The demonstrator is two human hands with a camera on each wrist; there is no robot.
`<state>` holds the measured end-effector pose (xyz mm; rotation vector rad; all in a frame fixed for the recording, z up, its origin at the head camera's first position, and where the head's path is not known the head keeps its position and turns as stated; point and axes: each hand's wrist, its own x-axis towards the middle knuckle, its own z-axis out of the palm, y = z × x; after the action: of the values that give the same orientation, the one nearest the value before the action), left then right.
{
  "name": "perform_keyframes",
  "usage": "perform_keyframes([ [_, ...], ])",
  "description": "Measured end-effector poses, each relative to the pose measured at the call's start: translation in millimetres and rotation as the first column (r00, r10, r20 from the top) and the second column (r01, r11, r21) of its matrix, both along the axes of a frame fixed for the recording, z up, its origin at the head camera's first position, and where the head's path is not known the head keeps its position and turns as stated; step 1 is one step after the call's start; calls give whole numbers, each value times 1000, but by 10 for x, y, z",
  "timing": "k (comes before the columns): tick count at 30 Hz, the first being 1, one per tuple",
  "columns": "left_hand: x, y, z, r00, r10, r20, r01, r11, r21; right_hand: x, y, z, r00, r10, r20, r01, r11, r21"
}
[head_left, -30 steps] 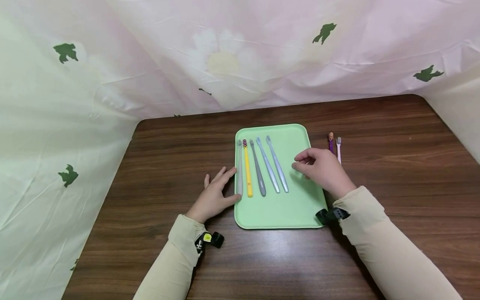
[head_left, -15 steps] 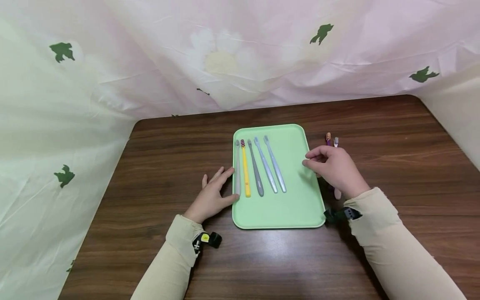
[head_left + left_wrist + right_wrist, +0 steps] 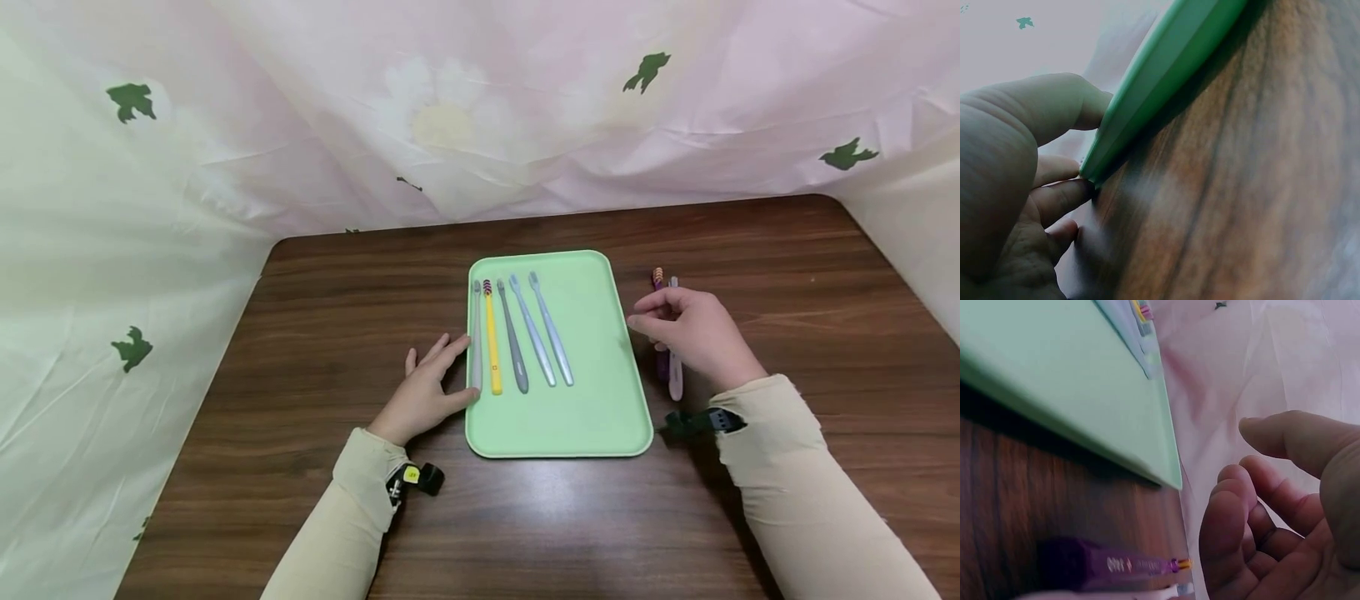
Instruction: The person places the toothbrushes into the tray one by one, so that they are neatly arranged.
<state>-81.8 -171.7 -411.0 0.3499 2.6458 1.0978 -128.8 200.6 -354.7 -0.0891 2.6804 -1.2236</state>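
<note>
My left hand (image 3: 426, 398) rests at the left edge of the green tray (image 3: 592, 425), thumb and fingertips touching its rim (image 3: 1147, 87). Side by side on the tray lie a light grey toothbrush (image 3: 477, 350), a yellow toothbrush (image 3: 492, 342), a dark grey toothbrush (image 3: 514, 346) and two light blue toothbrushes (image 3: 553, 333). Just right of the tray, my right hand (image 3: 697, 333) hovers with loosely bent fingers, holding nothing; thumb and index stand apart in the right wrist view. Under it, partly hidden, are a purple toothbrush (image 3: 1116, 565) and a pale pink toothbrush (image 3: 676, 379).
The dark wood table (image 3: 337, 300) extends around the tray on all sides. A pale curtain (image 3: 525, 125) with flower and bird prints hangs behind and to the left of it. A strap with a small camera (image 3: 431, 479) sits on my left wrist.
My right hand has moved right, from above the tray to over the two toothbrushes beside it. The left hand stays at the tray's edge, and the toothbrushes on the tray lie as before.
</note>
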Motion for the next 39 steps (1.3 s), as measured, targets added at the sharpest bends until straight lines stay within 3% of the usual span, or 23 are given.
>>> perform_keyframes([
  [20, 6, -1, -6, 1000, 3, 0, -3, 1000, 4, -164, 392, -288, 996, -90, 18, 88, 992, 94],
  [39, 6, 6, -2, 1000, 4, -8, -4, 1000, 2, -174, 410, -262, 996, -78, 42, 66, 969, 237],
])
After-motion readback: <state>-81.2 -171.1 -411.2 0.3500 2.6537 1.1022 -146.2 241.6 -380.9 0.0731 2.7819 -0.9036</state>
